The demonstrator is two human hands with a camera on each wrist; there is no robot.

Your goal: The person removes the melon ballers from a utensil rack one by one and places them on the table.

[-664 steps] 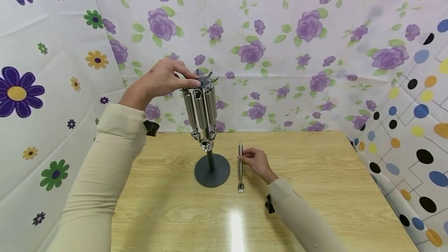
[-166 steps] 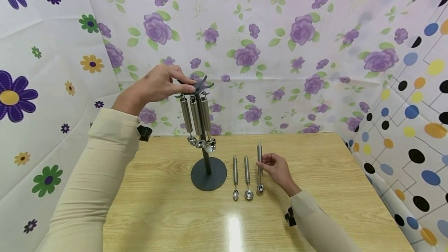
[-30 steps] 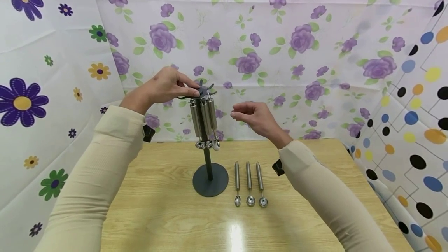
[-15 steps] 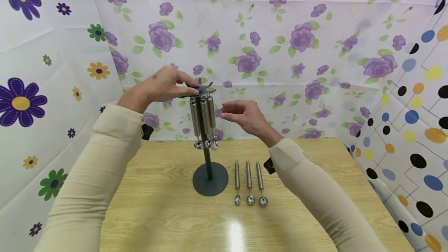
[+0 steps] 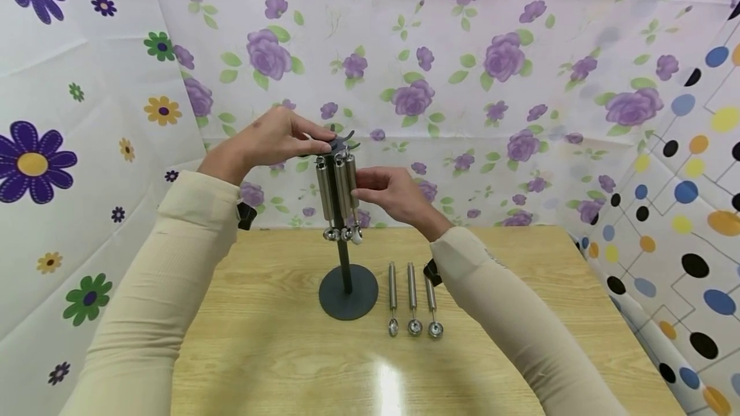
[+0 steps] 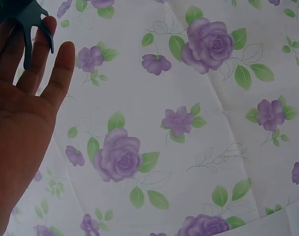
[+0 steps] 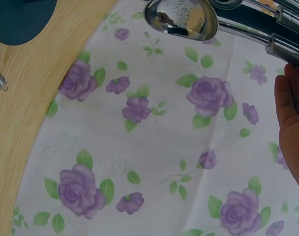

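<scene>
Steel utensils hang from the dark stand.

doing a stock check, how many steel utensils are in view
6: on the stand, a hanging left utensil, middle utensil and right utensil; lying on the table, a left tool, middle tool and right tool. Others may hide behind the hanging ones.

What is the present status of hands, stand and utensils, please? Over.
Left hand holds stand by its top. Right hand at rightmost hanging utensil, grip unclear. Hanging utensils: three, laid-out utensils: three, on table. Nothing visibly in the way.
</scene>
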